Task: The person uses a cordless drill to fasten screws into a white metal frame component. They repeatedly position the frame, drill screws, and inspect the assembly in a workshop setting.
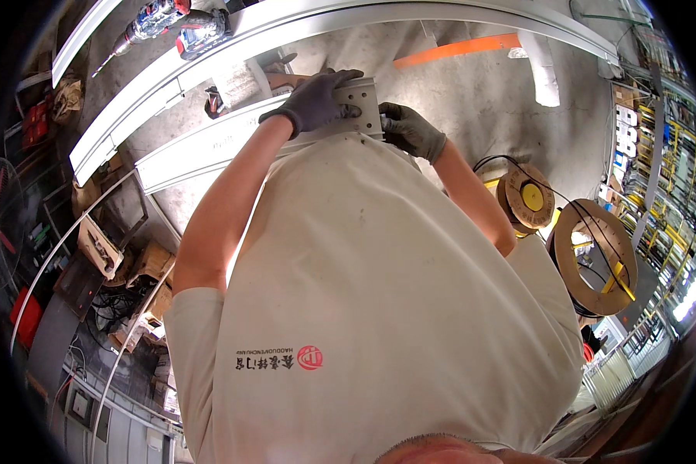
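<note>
The left arm (247,182), bare below its short pale sleeve (193,325), reaches far and to the right, ending in a dark-gloved left hand (313,104) whose thumb and index finger both point right with a gap between them. Over on the right, I see the right arm (472,197) with its elbow out to the side and its forearm slanting far and left to the gloved right hand (416,131), its fingers bent and turned leftward. The two hands sit near each other but apart, the left slightly farther away.
</note>
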Demonstrator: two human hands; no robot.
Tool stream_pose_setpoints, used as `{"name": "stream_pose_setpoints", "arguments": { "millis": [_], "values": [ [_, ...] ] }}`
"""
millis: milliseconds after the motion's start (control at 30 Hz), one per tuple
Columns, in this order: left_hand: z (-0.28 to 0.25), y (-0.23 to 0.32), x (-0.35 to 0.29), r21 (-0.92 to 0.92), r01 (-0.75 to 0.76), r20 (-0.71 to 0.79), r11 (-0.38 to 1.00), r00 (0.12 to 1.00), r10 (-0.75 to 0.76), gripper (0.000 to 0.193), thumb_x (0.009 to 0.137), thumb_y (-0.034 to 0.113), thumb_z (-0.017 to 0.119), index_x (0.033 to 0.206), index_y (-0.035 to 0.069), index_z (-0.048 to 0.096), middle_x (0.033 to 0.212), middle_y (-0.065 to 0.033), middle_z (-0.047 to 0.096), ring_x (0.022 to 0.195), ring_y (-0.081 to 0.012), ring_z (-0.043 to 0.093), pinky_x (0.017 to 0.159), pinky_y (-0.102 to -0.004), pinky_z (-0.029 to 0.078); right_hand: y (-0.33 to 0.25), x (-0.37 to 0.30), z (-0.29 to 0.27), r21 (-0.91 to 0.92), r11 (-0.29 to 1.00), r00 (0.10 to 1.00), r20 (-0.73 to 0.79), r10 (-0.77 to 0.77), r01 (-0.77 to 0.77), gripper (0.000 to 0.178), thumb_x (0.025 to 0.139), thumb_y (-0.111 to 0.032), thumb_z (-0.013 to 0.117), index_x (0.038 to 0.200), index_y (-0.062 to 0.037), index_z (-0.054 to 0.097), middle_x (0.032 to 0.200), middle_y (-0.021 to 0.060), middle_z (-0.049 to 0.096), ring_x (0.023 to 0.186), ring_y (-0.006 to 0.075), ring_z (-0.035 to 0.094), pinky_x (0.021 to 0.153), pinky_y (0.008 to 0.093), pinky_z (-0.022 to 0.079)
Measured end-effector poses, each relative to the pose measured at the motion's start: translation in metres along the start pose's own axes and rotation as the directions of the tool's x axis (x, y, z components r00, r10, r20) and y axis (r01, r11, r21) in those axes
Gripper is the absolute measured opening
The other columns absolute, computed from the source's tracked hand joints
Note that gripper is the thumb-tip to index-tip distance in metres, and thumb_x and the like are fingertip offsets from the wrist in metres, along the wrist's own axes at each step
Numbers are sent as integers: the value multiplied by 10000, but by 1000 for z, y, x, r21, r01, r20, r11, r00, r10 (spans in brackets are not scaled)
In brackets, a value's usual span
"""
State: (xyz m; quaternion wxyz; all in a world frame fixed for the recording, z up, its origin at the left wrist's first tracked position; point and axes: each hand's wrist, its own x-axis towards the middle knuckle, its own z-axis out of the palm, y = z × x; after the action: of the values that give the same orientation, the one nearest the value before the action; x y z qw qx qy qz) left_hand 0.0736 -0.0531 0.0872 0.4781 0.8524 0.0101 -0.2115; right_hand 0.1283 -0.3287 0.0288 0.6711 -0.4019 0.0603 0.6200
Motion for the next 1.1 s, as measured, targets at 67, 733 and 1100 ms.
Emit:
{"name": "stream_pose_setpoints", "arguments": {
  "millis": [67,733,1100],
  "values": [
    [-1,1,-1,22,8,0,1000,1000,-8,709,854,164,786,1518,168,536,1350,-178,671,1242,-340,648,1080,-446,511,0,-2,3,9,1000,1000,-12,-6,6,423,976,-203,750,1315,-17,577,1206,94,699,1118,214,687,1017,399,566],
    [9,-13,-16,269,-24,-137,963,989,63,1092,731,492,856,1649,327,288,1499,-161,481,1429,-439,406,1237,-561,261,10,-2,20,81,990,990,-94,-108,116,473,981,-234,749,1350,-7,560,1190,120,710,1068,233,713,970,391,588],
    [8,-30,-22,205,-210,-191,956,949,249,1036,751,443,866,1630,278,343,1413,-170,549,1359,-424,491,1176,-546,348,8,-2,25,96,987,990,-57,-126,131,460,996,-235,729,1357,-11,551,1232,106,672,1148,232,674,1030,394,559]
  ]
}}
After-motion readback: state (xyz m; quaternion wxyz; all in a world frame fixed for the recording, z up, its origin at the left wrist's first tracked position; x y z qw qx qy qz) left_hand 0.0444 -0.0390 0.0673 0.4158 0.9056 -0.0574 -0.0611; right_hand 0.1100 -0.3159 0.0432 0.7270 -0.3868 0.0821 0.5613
